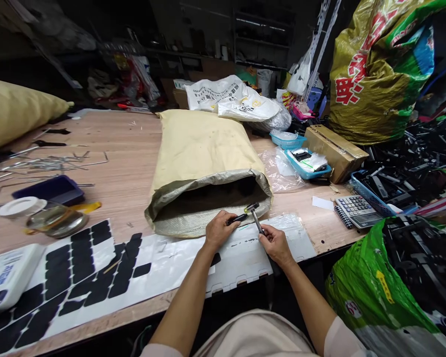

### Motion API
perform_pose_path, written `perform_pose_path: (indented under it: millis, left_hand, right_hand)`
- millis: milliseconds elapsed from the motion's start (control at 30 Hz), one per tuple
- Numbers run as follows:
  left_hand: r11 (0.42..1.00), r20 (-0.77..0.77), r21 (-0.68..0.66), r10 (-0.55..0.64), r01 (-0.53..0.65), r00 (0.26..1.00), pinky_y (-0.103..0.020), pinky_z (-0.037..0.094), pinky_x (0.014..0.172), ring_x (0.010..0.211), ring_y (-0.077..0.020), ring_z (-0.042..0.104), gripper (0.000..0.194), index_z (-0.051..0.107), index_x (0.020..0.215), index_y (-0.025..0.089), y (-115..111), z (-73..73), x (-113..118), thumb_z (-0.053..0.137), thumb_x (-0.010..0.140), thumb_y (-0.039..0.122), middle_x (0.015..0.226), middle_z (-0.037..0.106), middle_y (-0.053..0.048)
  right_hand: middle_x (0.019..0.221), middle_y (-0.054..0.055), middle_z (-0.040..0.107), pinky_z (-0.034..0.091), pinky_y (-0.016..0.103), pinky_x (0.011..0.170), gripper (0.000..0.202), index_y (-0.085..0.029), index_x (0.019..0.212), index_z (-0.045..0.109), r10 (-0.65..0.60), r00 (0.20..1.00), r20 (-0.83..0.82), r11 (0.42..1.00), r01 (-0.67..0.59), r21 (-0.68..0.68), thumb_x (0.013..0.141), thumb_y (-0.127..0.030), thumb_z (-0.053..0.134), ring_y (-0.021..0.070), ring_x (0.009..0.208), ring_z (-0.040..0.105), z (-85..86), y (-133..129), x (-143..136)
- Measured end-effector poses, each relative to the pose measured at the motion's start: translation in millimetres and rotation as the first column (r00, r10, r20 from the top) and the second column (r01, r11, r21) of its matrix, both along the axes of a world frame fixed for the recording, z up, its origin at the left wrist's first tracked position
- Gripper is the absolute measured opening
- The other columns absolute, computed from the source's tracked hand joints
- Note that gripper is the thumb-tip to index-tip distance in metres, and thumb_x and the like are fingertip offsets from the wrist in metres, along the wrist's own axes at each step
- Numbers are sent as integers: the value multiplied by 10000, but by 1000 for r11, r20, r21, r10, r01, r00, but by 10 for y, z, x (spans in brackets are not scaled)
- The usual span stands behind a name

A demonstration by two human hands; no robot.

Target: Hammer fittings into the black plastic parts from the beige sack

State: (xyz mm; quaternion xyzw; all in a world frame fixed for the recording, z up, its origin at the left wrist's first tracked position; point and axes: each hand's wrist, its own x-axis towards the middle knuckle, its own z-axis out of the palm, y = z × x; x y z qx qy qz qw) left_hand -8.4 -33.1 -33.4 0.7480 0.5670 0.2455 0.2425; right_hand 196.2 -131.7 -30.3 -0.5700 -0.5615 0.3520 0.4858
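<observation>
My left hand [217, 231] is closed around a short black rod-like piece [240, 218], its tip pointing right. In my right hand [276, 244] is a hammer-shaped metal piece [256, 219] with a silver shaft and a dark crosspiece on top. The two pieces meet or nearly meet near a small yellowish spot; whether they touch I cannot tell. Just beyond my hands, a tan woven sack [204, 144] lies with its dark mouth facing me. Beneath my hands is a white sheet [241, 267] on the table edge.
Sheets of black stickers [83, 263], a jar [57, 218] and thin metal rods [59, 162] lie leftward. At right are blue baskets [307, 171], a cardboard box [334, 148], a calculator [359, 210] and a green sack [364, 277] of black parts.
</observation>
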Motion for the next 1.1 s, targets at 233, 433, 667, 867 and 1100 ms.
perform_pose_path:
  millis: [233,433,667,867,1100]
  left_hand:
    - [1000,-9,17,9,-8,1000,-255,452,738,903,-159,650,237,772,1055,297,-36,5,21,651,860,358,977,668,21]
    - [999,-20,34,-14,15,1000,-259,443,720,915,-160,636,255,763,1090,317,-27,-30,12,609,896,379,979,665,23]
    - [1000,-5,9,-4,4,1000,-261,435,701,892,-153,625,244,767,1076,321,-25,-27,15,620,892,383,969,654,36]
    - [1000,-6,16,-5,5,1000,-262,429,702,890,-152,628,220,772,1048,311,-22,-29,22,624,898,379,952,641,33]
    - [1000,-26,4,4,-4,1000,-256,432,699,881,-149,629,202,773,1034,318,-20,-16,26,631,897,364,947,645,34]
  right_hand:
    - [760,14,714,497,251,588,324,-193,1111,767,-39,974,222,997,23,74,836,-238,603,154,583,583,-3,-51,-41]
    - [988,105,770,568,336,784,381,-184,1197,741,-150,906,396,968,54,244,856,-240,582,246,838,720,54,-100,-49]
    - [936,83,770,559,324,781,383,-219,1167,749,-116,823,556,981,9,191,822,-198,585,249,838,714,36,-59,-48]
    - [936,91,762,541,317,781,381,-203,1204,735,-97,838,537,975,-28,219,852,-219,588,248,829,713,62,-66,-95]
    - [934,64,760,534,309,775,351,-223,1141,758,-20,888,460,989,-51,141,827,-209,601,227,817,693,43,-23,-95]
